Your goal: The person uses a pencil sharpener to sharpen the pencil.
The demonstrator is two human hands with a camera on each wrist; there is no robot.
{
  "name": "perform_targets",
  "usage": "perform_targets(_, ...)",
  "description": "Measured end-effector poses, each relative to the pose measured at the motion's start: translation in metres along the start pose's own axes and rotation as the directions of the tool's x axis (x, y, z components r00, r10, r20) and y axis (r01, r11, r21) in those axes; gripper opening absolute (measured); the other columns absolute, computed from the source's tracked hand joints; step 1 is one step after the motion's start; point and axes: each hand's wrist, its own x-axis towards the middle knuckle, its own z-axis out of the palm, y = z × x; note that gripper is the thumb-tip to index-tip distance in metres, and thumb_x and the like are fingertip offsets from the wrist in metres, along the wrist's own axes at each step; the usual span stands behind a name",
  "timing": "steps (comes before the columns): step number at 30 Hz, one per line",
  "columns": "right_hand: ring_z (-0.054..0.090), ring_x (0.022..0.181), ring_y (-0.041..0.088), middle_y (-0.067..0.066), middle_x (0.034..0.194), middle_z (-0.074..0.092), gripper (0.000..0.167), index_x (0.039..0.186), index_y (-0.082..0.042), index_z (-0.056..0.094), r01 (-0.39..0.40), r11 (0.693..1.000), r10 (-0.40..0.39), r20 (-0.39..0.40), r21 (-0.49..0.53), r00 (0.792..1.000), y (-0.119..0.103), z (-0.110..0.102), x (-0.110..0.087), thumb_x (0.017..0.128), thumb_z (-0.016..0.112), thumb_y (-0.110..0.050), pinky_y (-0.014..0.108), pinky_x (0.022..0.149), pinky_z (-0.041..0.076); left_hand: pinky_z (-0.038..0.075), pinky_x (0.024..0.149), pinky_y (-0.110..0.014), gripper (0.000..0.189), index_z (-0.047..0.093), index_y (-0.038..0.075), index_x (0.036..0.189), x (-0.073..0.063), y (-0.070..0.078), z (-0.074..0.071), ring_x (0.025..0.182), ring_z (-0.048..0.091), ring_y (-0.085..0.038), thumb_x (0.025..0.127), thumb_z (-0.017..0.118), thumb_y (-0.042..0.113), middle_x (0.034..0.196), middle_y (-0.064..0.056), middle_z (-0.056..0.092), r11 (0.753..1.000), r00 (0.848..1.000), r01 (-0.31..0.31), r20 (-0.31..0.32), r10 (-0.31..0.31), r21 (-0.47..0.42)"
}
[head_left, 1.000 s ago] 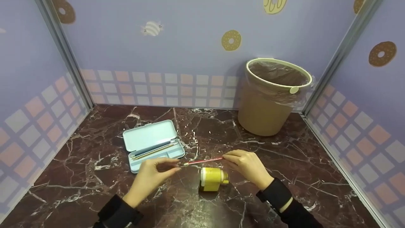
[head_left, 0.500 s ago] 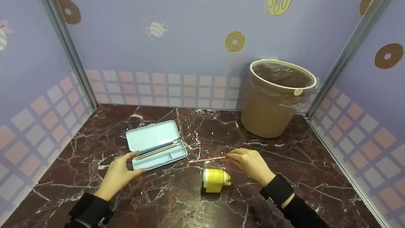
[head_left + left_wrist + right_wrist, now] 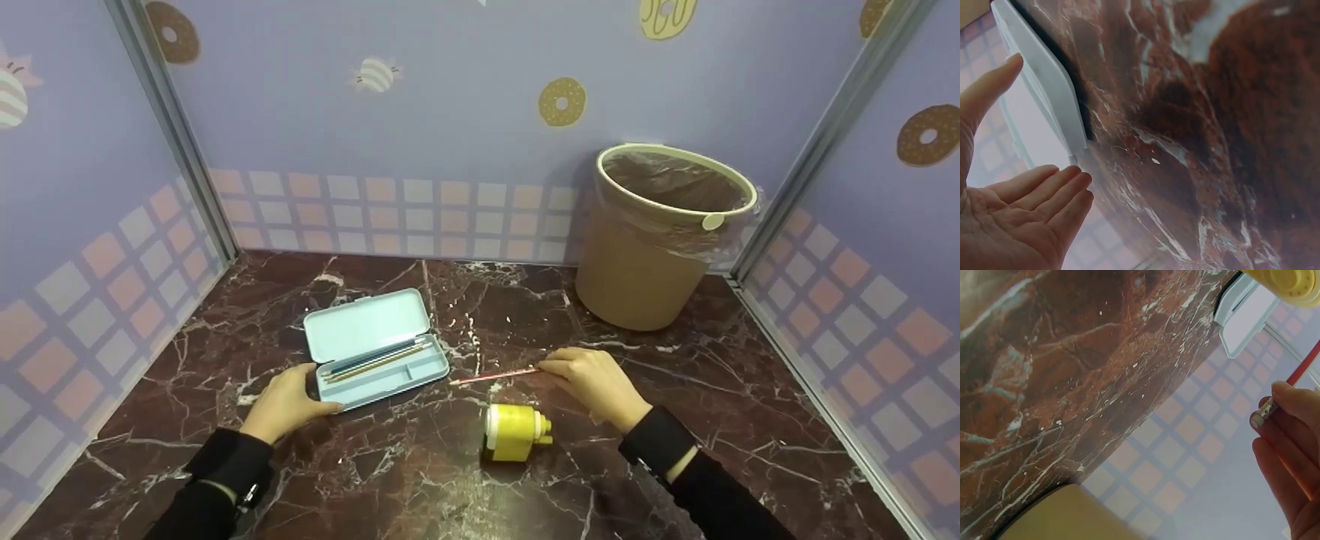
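Note:
My right hand [image 3: 596, 384] pinches a red pencil [image 3: 495, 376] by its metal-banded eraser end, clear in the right wrist view. The pencil's tip points left, just past the right corner of a light blue pencil case [image 3: 390, 388]. That case lies with its lid raised, and several pencils [image 3: 375, 362] rest in its long compartment. My left hand [image 3: 289, 403] is at the case's left end, with fingers extended and thumb at the front edge [image 3: 1058, 95]. Nearer than the pencil stands a yellow pencil sharpener [image 3: 516, 433].
A beige trash bin [image 3: 637, 277] lined with a clear bag stands at the back right. Small pale crumbs [image 3: 472, 330] are scattered on the dark marbled table [image 3: 420, 487] behind the pencil. Patterned purple panels [image 3: 465, 112] enclose the back and sides.
My left hand has moved from beside the pencil's tip leftward to the end of the pencil case. The right hand still holds the red pencil in about the same spot.

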Motion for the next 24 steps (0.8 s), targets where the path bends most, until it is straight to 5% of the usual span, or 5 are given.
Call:
perform_targets(9, 0.074, 0.079, 0.018, 0.002, 0.092, 0.078, 0.014, 0.098, -0.011, 0.08, 0.025, 1.0, -0.025, 0.061, 0.005, 0.998, 0.007, 0.008, 0.027, 0.084, 0.08, -0.012, 0.033, 0.07, 0.061, 0.044, 0.108, -0.064, 0.089, 0.045, -0.02, 0.14, 0.008, 0.001, 0.001, 0.13, 0.05, -0.058, 0.08, 0.087, 0.032, 0.14, -0.042, 0.052, 1.0, 1.0, -0.014, 0.028, 0.014, 0.013)
perform_targets(18, 0.073, 0.072, 0.017, 0.0, 0.087, 0.078, 0.006, 0.089, -0.014, 0.078, 0.081, 0.997, -0.077, 0.167, -0.016, 0.983, 0.004, 0.03, 0.079, 0.09, 0.075, -0.019, 0.032, 0.065, 0.06, 0.046, 0.106, -0.064, 0.087, 0.048, -0.02, 0.137, 0.012, 0.002, -0.001, 0.126, 0.053, -0.057, 0.078, 0.088, 0.03, 0.135, -0.042, 0.055, 0.999, 0.999, -0.021, 0.04, 0.019, 0.047)
perform_targets(24, 0.068, 0.064, 0.019, 0.001, 0.076, 0.073, 0.015, 0.075, -0.012, 0.073, 0.115, 0.992, -0.101, 0.224, -0.052, 0.969, -0.001, 0.052, 0.116, 0.088, 0.07, -0.005, 0.033, 0.06, 0.057, 0.052, 0.093, -0.058, 0.077, 0.058, -0.017, 0.126, 0.013, 0.002, -0.003, 0.104, 0.066, -0.045, 0.074, 0.091, 0.029, 0.116, -0.033, 0.067, 0.998, 0.999, -0.033, 0.024, 0.032, 0.047)
